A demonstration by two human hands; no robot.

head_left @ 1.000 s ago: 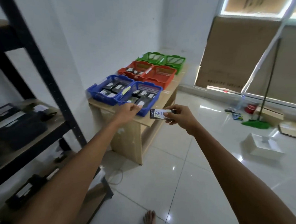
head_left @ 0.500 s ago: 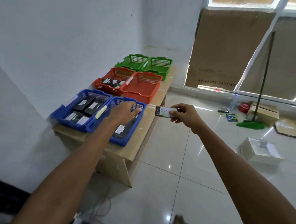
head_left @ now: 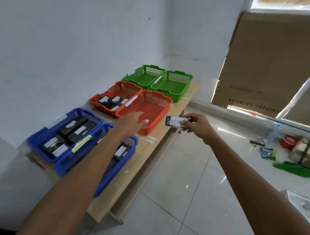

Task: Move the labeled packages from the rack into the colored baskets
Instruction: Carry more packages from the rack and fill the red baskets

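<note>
The right hand (head_left: 195, 126) pinches a black package (head_left: 174, 121) by one end, thumb on top and fingers curled beneath. The package juts out flat toward nine o'clock, its white label reading "RET", and it is held in the air just beside the three-o'clock rim of the right red basket (head_left: 157, 99).

At nine o'clock from the package the left hand (head_left: 132, 121) reaches out palm down, fingers straight and loose, grasping nothing. It is over the near rim of that same basket; whether it touches the rim I cannot tell.

The left red basket (head_left: 129, 88) sits against the right one at its nine o'clock and holds several black labelled packages (head_left: 113, 101). At twelve o'clock from the red pair the left green basket (head_left: 144, 70) and the right green basket (head_left: 179, 78) stand side by side.

At seven o'clock from the left hand, partly under its forearm, is the right blue basket (head_left: 119, 169), with dark packages inside. The left blue basket (head_left: 91, 115) touches it at nine o'clock and also holds black packages with white labels.

All six stand on a pale wooden desk (head_left: 145, 149) against a white wall. On the tiled floor (head_left: 191, 200) at three o'clock lie a red round tub (head_left: 289, 141) and a green broom (head_left: 295, 169). A cardboard sheet (head_left: 270, 60) leans at one o'clock.
</note>
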